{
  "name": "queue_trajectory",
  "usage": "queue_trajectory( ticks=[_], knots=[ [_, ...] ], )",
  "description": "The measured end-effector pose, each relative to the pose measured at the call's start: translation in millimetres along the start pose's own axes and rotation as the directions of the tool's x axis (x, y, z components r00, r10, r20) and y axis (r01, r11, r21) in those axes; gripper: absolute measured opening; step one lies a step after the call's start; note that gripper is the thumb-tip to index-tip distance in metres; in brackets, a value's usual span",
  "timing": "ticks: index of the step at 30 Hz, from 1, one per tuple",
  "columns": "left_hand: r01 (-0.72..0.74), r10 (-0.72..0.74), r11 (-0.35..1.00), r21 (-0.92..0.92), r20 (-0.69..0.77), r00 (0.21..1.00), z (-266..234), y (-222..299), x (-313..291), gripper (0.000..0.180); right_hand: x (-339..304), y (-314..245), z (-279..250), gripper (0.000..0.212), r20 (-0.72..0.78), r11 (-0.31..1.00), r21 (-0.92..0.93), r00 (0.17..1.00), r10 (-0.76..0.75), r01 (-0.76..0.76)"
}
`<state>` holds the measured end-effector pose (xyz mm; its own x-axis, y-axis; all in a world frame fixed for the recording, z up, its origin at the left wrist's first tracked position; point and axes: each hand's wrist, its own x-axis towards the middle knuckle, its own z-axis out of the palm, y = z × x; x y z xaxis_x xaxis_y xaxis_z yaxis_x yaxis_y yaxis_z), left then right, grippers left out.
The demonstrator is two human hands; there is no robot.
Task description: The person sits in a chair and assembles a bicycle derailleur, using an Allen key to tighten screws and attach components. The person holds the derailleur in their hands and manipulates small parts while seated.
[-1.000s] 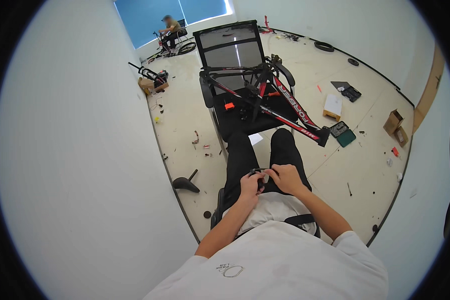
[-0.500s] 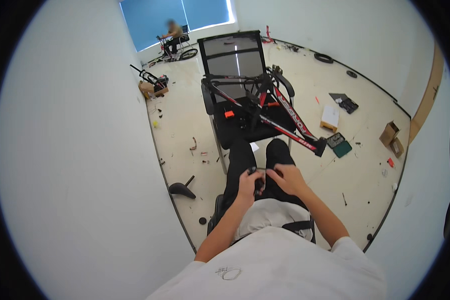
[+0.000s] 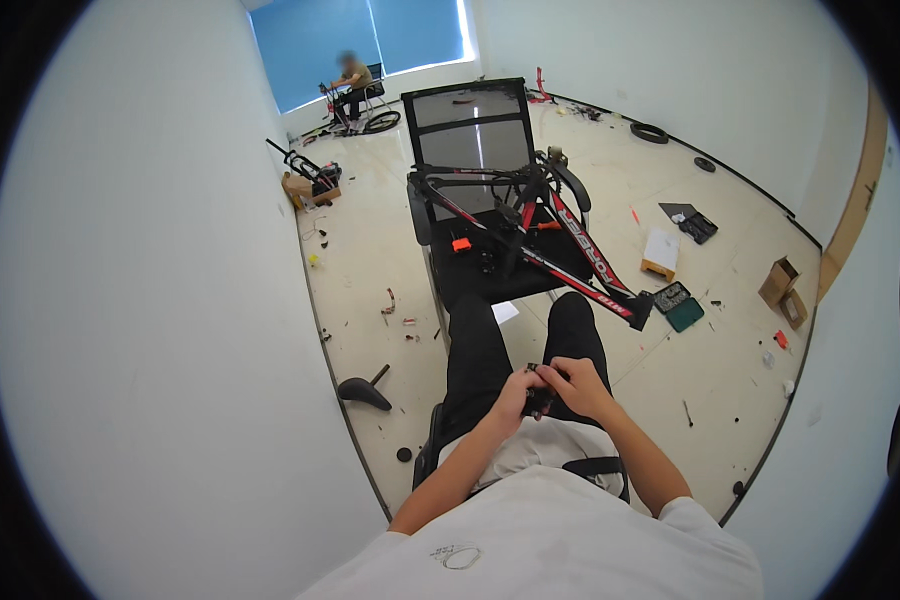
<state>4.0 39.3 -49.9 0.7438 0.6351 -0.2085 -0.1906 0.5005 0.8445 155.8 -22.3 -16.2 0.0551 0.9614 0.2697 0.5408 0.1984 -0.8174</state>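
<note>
hidden: small dark part (image 3: pixel 538 398) mostly covered by fingers of both hands; kind and shape not readable. Own chair (image 3: pixel 422 455) shows only as a dark edge beside the hip.
part location: over the lap, between the thighs, near centre of view, just in front of the white shirt.
part axis: seems to run near–far, slightly tilted; too small to tell which end points where.
left hand (image 3: pixel 515 397): forearm comes up from the lower edge, angled right and far; fingers curled, grip clamped on the left side of the part.
right hand (image 3: pixel 577 385): forearm enters from lower right, elbow out; fingers bent over the top and right side of the part, grip closed on it too.
hands: touching each other at the part.
legs: black trousers, stretched far toward the second chair (image 3: pixel 470 135).
frame (image 3: pixel 555 240): red-black bike frame lies across that chair's seat, long axis from far left to near right.
floor: saddle (image 3: pixel 362 391) left of the legs, by the wall; green case (image 3: pixel 682 305) right of the frame; boxes (image 3: pixel 782 290) far right.
background: another person (image 3: pixel 352 82) sits far back by the blue window, blurred.
</note>
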Motion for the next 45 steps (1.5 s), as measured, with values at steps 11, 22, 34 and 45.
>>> queue_trajectory(
  ticks=[11,22,34,45],
  knots=[
    [-0.103,0.100,0.995,0.011,0.150,0.984,6.5,2.6,-0.7,0.020,-5.7,-24.9,-13.9,0.028,-0.084,0.897,-0.306,0.930,-0.358,0.318],
    [-0.204,0.180,0.963,0.175,0.144,0.973,2.8,41.6,-20.5,0.020,-7.2,-45.3,-3.1,0.017,-0.125,0.801,-0.390,0.835,-0.535,0.454],
    [-0.276,0.215,0.892,0.357,0.203,0.955,-6.6,56.1,-24.8,0.022,-14.0,-45.5,16.6,0.025,-0.136,0.966,0.061,0.961,-0.243,0.253],
    [-0.180,0.151,0.945,0.275,0.121,0.981,-11.2,36.8,-13.8,0.025,-12.7,-35.0,15.7,0.019,-0.136,0.978,0.008,0.970,-0.204,0.207]
  ],
)
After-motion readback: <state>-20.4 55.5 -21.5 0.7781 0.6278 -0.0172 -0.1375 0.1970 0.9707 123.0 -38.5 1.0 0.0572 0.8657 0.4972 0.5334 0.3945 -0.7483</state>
